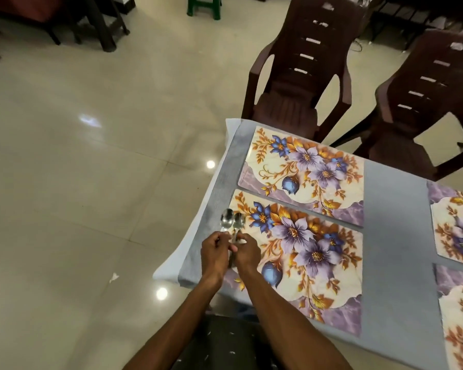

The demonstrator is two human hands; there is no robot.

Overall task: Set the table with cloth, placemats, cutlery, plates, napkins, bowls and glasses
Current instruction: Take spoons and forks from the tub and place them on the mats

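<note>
No readable text, label, brand, number or sign appears on anything here.

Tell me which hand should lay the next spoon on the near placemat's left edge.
Probably the right hand. It grips the spoon whose bowl already hangs over the near placemat. The left hand holds the other spoon out over the grey cloth.

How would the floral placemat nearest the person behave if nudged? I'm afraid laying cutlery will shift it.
The nearest placemat lies flat with crisp edges, so it is probably fairly stiff. Its glossy face suggests it could slide on the grey cloth. It looks thin, likely light.
</note>
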